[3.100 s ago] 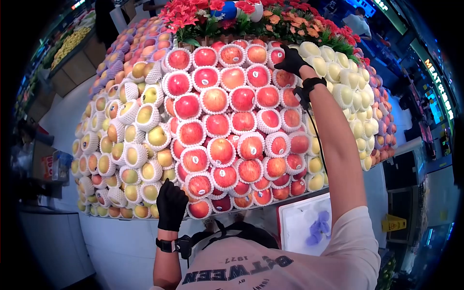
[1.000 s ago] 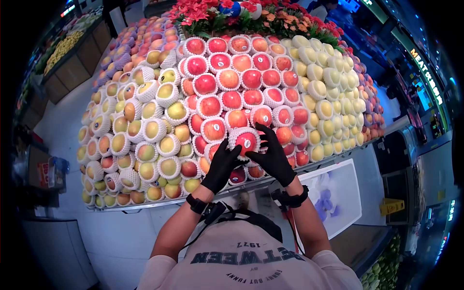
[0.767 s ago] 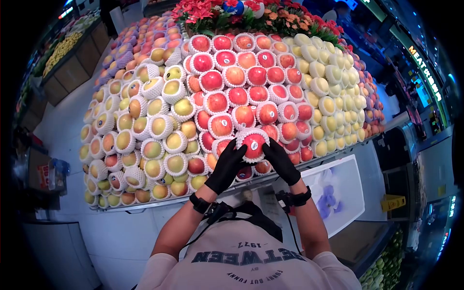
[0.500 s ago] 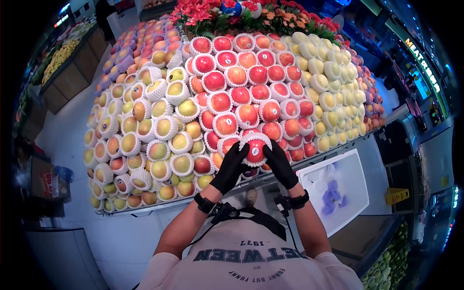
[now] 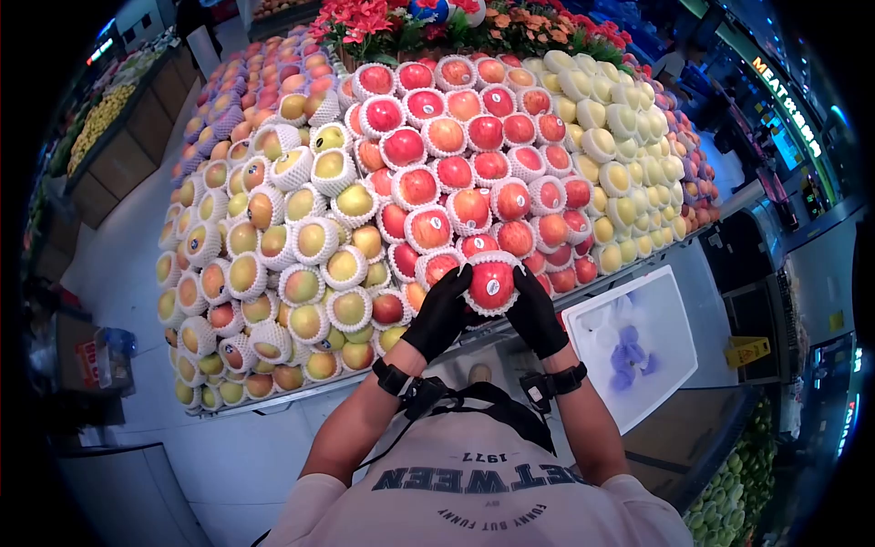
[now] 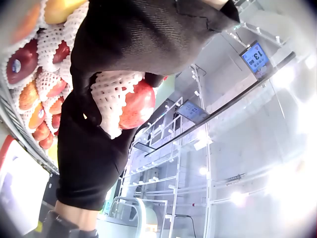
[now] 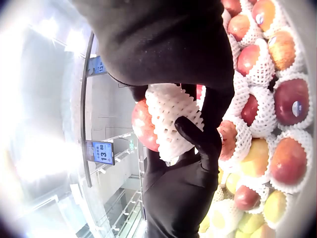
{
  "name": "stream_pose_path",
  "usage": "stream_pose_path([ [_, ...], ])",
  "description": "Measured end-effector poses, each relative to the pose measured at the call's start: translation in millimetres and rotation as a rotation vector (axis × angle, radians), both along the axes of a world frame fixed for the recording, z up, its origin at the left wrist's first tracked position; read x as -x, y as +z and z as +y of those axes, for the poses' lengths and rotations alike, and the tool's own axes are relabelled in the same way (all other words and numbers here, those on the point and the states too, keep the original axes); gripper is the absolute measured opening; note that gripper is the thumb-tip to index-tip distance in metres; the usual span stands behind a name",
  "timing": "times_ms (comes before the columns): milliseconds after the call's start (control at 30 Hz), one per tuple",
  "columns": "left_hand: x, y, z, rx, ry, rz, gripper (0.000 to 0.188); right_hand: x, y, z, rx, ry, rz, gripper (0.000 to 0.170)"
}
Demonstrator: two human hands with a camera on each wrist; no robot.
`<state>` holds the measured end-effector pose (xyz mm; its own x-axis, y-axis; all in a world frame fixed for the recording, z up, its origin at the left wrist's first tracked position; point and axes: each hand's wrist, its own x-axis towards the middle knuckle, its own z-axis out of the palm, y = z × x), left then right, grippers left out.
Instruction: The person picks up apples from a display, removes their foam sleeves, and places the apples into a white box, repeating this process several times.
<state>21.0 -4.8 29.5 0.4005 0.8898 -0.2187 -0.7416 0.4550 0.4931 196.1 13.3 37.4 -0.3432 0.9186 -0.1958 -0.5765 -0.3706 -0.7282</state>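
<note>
A red apple (image 5: 492, 284) in a white foam net is held between both black-gloved hands, above the near edge of the red apple pile. The left hand (image 5: 442, 314) grips its left side and the right hand (image 5: 538, 314) its right side. A round sticker on the apple faces up. In the left wrist view the apple (image 6: 138, 105) shows beyond the net, with fingers curled round it. The right wrist view shows the netted apple (image 7: 144, 124) between the two gloves, a fingertip (image 7: 185, 126) pressing the foam.
Netted red apples (image 5: 419, 187) slope up ahead, yellow-green fruit (image 5: 310, 242) lies left and pale yellow fruit (image 5: 620, 178) right. Flowers (image 5: 538, 27) line the back. A white box (image 5: 670, 346) with purple nets (image 5: 627, 357) stands at the right, below the stand's metal edge (image 5: 301, 394).
The right hand has come back from the upper right of the pile, and the left hand has risen to meet it. Both now hold an apple, which has shifted slightly right.
</note>
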Motion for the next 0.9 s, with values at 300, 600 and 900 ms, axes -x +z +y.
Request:
stream_pose_path([
  [300,-9,-11,14,0.065,-0.11,-0.002,0.055,-13,6,3,0.004,0.045,0.068,0.043],
  [600,-64,-4,20,-0.092,0.142,0.586,0.043,-54,-8,6,0.036,-0.076,0.129,0.048],
  [900,-122,-28,21,-0.655,0.41,1.2,0.062,-92,-22,17,-0.013,-0.201,-0.193,0.039],
])
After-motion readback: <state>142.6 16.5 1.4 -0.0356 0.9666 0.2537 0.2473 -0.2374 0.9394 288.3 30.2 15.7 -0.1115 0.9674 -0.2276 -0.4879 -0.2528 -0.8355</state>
